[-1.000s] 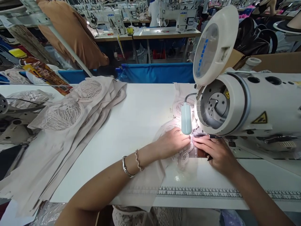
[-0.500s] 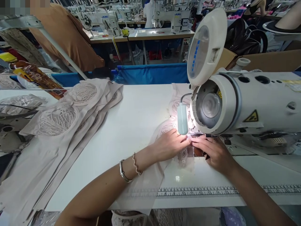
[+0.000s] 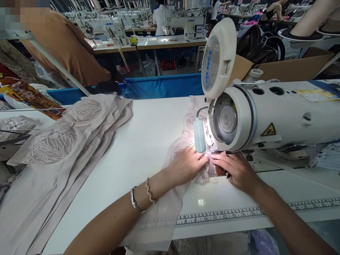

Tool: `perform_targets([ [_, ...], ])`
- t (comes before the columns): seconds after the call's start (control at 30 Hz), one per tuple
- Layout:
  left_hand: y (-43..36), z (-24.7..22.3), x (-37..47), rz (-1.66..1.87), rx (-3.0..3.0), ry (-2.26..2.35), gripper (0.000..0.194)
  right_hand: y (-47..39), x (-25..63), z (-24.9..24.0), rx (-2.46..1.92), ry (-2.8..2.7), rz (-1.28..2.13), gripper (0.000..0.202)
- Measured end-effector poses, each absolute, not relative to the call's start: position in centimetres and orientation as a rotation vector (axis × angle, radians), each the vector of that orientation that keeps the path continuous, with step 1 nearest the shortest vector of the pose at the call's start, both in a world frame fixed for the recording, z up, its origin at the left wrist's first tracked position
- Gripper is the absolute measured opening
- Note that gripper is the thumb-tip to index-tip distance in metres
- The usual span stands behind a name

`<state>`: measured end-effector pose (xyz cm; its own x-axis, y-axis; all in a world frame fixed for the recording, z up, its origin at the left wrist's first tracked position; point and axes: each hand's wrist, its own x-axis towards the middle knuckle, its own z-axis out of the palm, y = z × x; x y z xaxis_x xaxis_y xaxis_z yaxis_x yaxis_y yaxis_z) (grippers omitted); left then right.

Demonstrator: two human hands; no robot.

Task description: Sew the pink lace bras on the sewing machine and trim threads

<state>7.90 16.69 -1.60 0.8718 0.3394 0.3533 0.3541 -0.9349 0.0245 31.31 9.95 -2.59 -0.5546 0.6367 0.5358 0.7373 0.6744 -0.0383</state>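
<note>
Pale pink lace fabric [image 3: 174, 198] lies under the head of a white sewing machine [image 3: 287, 113] and drapes over the table's front edge. My left hand [image 3: 185, 165] rests on it, fingers close together and pressing it down beside the lit lamp [image 3: 199, 136]. Just to the right, my right hand [image 3: 236, 170] has its fingers stretched toward the needle area, their tips on the fabric near my left fingertips. The needle and the exact spot under the fingertips are hidden by the machine head and lamp.
A pile of pale lace garments [image 3: 79, 141] covers the table's left side. Behind it lies a brown bottle [image 3: 29, 95]. A printed ruler [image 3: 225, 215] runs along the front edge. A cardboard box [image 3: 294, 67] stands behind the machine. A person in brown [image 3: 66, 49] is at the back left.
The camera view has turned slightly, so the scene sits further left and a little tilted. Both hands keep nearly the same place on the fabric by the machine.
</note>
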Motion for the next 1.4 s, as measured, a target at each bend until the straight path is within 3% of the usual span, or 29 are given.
perform_targets([
  [0.1, 16.4, -2.1, 8.0, -0.538, -3.006, -0.636, 0.025, 9.8, 31.0, -2.3, -1.009, -2.349, -0.266, 0.04],
  [0.23, 16.0, -2.6, 8.1, -0.544, -2.923, -0.737, 0.034, 9.9, 30.9, -2.2, -1.021, -2.331, -0.301, 0.046],
  [0.47, 15.3, -2.2, 8.7, -0.587, -3.021, -0.273, 0.035, 10.0, 31.5, -3.0, -1.104, -2.359, -0.253, 0.047],
  [0.7, 14.5, -2.3, 8.4, -0.518, -2.981, -0.398, 0.033, 10.1, 31.7, -3.7, -1.251, -2.326, -0.189, 0.045],
  [1.03, 15.2, -2.2, 8.1, -0.467, -3.027, -0.519, 0.045, 9.2, 32.6, -3.2, -1.196, -2.295, -0.168, 0.063],
  [1.4, 16.7, -1.8, 7.8, -0.443, -3.143, -0.621, 0.043, 9.9, 32.4, -4.2, -1.332, -2.273, -0.052, 0.073],
])
